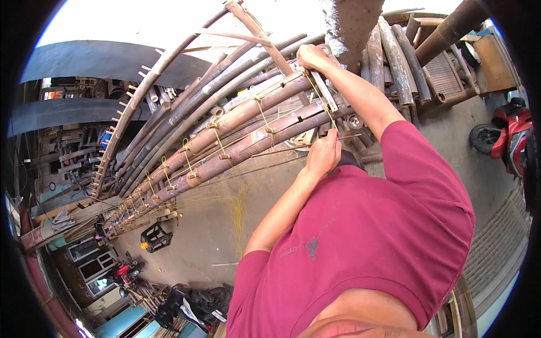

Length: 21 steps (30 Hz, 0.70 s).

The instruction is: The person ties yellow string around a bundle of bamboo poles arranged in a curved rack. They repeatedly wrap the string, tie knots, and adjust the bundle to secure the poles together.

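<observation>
Where brown bamboo tubes are spanned: thin yellow cords, apparently fastened
Yellow cord at tubes' right end: seemingly unfinished, pinched by left hand
Right hand: set apart; grip unclear

We are seeing two long, round, brown bamboo poles lying side by side, slightly apart, a thin yellow cord stretching straight across near their right-hand ends, similar yellow cords spanning them farther left.

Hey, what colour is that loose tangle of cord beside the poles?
The tangle of cord is yellow; it shows best in the head view.
</observation>
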Each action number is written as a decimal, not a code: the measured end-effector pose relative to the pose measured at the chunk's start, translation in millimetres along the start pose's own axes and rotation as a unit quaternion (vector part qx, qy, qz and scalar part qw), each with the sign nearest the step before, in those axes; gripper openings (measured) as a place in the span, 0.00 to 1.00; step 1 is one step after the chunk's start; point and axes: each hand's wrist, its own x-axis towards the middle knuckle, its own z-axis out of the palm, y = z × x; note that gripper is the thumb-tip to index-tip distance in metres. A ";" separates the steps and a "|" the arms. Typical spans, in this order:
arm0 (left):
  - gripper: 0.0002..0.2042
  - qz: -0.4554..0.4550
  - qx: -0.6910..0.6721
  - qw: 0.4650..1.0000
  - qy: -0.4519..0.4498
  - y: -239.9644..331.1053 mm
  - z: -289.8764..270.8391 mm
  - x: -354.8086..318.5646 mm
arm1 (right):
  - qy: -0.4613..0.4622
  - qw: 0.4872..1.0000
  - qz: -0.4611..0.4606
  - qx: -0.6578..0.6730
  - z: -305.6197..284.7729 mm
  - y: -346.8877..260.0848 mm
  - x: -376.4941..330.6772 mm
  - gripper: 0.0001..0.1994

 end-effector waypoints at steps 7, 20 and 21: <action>0.09 -0.068 0.097 0.992 -0.040 -74.3 42.7 14.7 | -0.016 1.000 0.003 0.000 4.5 -0.8 10.5 0.09; 0.09 -0.262 -0.003 0.948 0.182 -151.0 44.9 -173.4 | 0.047 0.893 -0.335 0.298 8.5 -119.4 -180.2 0.10; 0.09 -0.273 0.012 0.936 0.220 -147.7 42.8 -193.5 | -0.020 0.874 -0.382 0.299 22.1 -141.7 -212.0 0.10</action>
